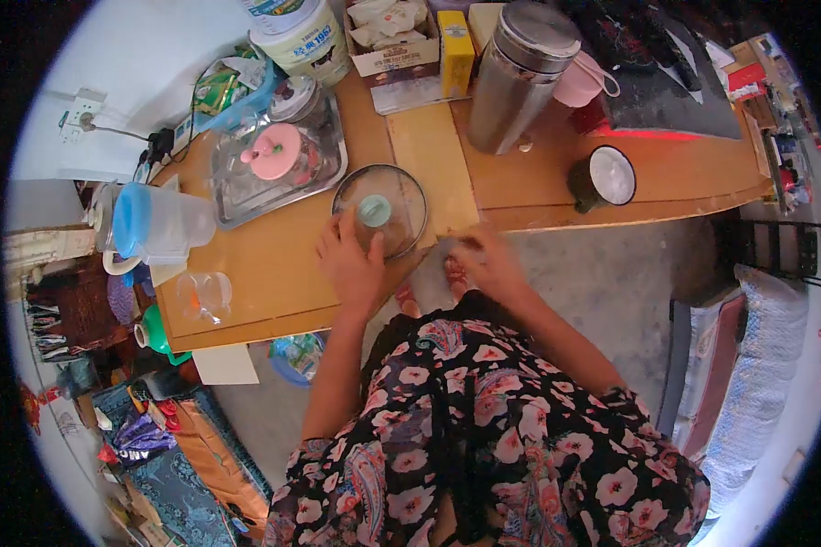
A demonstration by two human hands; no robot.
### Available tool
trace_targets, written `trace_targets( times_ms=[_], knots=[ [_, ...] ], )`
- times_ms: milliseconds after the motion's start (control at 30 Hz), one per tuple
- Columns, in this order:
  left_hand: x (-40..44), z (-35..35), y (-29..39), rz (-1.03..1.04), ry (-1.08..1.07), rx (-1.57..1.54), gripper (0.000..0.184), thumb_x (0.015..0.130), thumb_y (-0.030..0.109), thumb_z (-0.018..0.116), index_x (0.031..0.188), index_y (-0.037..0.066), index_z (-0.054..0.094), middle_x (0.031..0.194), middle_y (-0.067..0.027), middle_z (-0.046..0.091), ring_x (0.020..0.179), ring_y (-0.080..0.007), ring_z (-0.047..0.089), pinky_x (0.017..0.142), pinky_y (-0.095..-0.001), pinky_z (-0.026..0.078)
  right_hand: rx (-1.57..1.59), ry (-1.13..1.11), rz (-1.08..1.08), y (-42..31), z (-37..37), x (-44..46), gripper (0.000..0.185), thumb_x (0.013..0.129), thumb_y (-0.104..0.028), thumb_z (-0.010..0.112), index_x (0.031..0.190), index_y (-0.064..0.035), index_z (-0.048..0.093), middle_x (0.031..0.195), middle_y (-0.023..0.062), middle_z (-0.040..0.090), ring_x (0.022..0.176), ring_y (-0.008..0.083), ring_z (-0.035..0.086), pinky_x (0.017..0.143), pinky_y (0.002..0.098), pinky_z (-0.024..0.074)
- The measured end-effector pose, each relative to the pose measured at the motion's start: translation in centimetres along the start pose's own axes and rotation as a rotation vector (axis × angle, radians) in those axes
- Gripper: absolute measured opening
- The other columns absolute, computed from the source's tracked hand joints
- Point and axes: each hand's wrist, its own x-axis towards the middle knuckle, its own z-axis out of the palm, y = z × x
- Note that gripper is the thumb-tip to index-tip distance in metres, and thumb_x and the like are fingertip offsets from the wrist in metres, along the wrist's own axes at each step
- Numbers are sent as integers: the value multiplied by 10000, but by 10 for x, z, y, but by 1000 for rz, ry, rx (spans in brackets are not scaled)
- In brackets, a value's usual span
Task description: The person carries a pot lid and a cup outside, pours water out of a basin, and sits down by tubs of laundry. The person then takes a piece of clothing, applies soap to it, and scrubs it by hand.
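A round glass lid (403,187) with a dark rim and a pale green knob (374,211) lies on the wooden table. Over its near left edge is my left hand (351,264), fingers apart and close to the knob; whether they touch the glass I cannot tell. My right hand (491,266) hovers by the table's front edge, right of the lid, its fingers curled and smeared by motion. If anything is in it, I cannot make it out. Behind the lid stands a metal tray (233,217) with a glass jar under a pink lid (276,151).
A steel flask (511,96) and a dark mug with a white inside (611,176) stand on the table's right part. To the left are a blue-lidded plastic pitcher (173,223) and a clear cup (205,296). Boxes and a large tub (306,46) line the back.
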Motion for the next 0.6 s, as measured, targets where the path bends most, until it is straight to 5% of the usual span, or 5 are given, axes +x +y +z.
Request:
trace_targets(
  times_ms=[133,200,267,367,600],
  knots=[
    [13,2,1,64,57,-68,421,697,159,625,1087,54,504,1040,-168,482,973,-329,452,828,-422,360,71,117,123,14,-34,-19,360,719,-247,642,1002,-47,545,1146,146,457,1095,313,427,893,398,365],
    [18,6,-4,101,-25,-57,291,719,127,607,985,29,540,955,-163,509,879,-314,500,754,-394,406,-733,275,-384,-3,-38,-9,526,730,-311,623,1155,-47,460,1222,149,402,1164,300,363,944,409,315],
    [23,4,-2,66,-37,-102,223,735,107,587,936,19,544,915,-153,512,827,-299,513,704,-375,420,-922,201,-484,-11,-34,21,677,726,-384,603,1241,-20,357,1294,152,329,1234,293,268,994,443,230],
    [24,-3,-2,7,-24,-187,132,761,75,554,871,4,542,861,-133,511,744,-263,526,620,-339,435,-962,86,-636,-15,-25,63,746,728,-467,560,1251,15,334,1339,153,277,1267,282,204,1015,475,153],
    [-3,-42,3,-165,41,-246,77,775,42,534,834,-6,519,819,-102,494,690,-193,503,576,-287,414,-1083,44,-604,-9,-10,82,793,735,-528,494,1273,24,309,1374,140,232,1280,279,177,1021,475,132]
  ],
)
